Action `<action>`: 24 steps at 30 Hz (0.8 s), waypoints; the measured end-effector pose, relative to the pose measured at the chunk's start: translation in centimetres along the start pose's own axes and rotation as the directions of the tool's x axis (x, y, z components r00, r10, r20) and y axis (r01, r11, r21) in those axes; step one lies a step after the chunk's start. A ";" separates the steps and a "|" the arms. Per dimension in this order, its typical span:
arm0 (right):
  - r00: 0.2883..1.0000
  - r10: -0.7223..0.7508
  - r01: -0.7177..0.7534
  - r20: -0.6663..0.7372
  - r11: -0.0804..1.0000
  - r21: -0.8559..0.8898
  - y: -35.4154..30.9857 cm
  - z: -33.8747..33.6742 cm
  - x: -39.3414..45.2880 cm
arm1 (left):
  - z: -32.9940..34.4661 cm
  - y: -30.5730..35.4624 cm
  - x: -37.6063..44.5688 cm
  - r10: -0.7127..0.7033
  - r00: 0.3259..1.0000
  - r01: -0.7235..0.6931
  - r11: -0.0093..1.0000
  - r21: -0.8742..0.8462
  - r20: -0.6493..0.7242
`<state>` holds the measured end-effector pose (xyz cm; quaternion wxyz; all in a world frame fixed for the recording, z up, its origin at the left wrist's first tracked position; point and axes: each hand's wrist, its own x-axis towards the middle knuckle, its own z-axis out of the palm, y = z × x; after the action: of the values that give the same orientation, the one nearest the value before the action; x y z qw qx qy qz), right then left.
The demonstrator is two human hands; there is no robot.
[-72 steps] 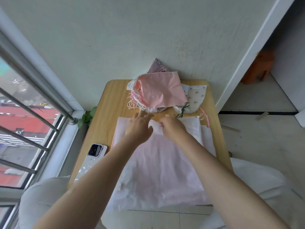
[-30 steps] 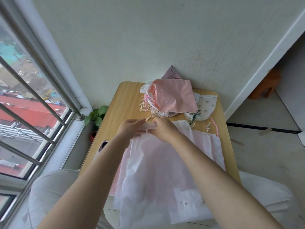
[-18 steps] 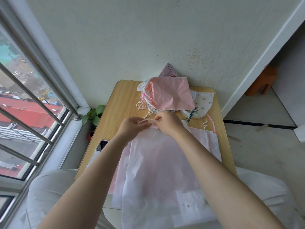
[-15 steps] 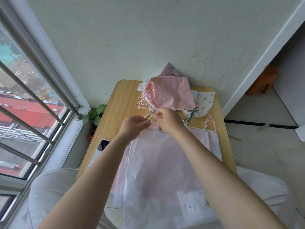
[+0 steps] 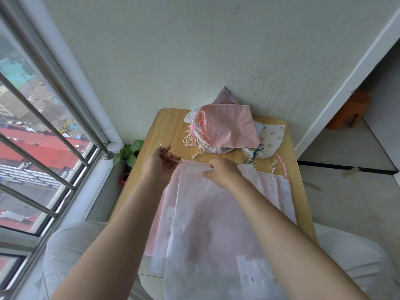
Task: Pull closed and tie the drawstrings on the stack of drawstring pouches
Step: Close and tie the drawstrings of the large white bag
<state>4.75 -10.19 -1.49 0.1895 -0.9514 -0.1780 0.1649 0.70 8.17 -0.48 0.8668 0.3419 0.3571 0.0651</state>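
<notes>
From the head camera we see our left hand (image 5: 159,164) pinching the drawstring (image 5: 173,159), drawn out leftward from the top pouch (image 5: 216,213). Our right hand (image 5: 223,172), just right of it, grips the gathered pouch mouth. The cord runs left to right between them; we judge the pull goes leftward.
</notes>
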 end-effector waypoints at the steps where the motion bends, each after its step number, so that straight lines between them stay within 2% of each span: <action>1: 1.000 -0.005 0.005 0.003 1.000 -0.022 -0.1 0.0 -0.1 | -0.1 0.0 0.1 0.003 1.000 -0.003 1.000 -0.020 0.004; 9: 0.999 -0.001 -0.002 -0.034 0.995 -0.098 0.3 0.5 0.0 | -0.2 -0.3 -0.4 0.015 1.000 -0.014 0.999 0.039 -0.026; 11: 0.999 -0.013 0.007 -0.050 0.993 -0.121 0.1 0.6 0.0 | 0.3 -0.5 -1.0 0.050 0.999 -0.048 0.991 0.126 -0.012; 13: 0.998 -0.020 0.012 -0.057 0.991 -0.130 -0.3 1.1 0.2 | 1.0 -0.5 -1.8 0.112 0.992 -0.123 0.953 0.278 0.058; 15: 0.998 -0.018 0.007 -0.067 0.986 -0.165 -0.9 1.6 0.4 | 1.8 -0.7 -2.4 0.230 0.952 -0.302 0.806 0.509 0.201; 17: 0.996 -0.017 0.001 -0.087 0.982 -0.187 -1.6 1.8 0.3 | 2.7 -1.3 -3.1 0.283 0.885 -0.466 0.536 0.703 0.370; 20: 0.995 -0.031 0.012 -0.092 0.980 -0.198 -2.1 1.7 0.0 | 3.3 -3.1 -2.9 0.237 0.844 -0.522 0.155 0.839 0.481; 21: 0.996 -0.033 0.015 -0.081 0.976 -0.219 -2.1 1.6 0.0 | 3.1 -3.7 -2.6 0.239 0.848 -0.506 0.095 0.857 0.474; 24: 1.000 0.014 -0.019 -0.022 0.976 -0.216 -0.7 1.2 0.2 | 2.1 -5.2 -1.2 0.207 0.888 -0.419 -0.001 0.908 0.410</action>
<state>4.24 -9.18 -2.30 0.0851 -0.9695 -0.1850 0.1366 0.49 2.68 -1.99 0.3928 0.9069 0.1501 -0.0281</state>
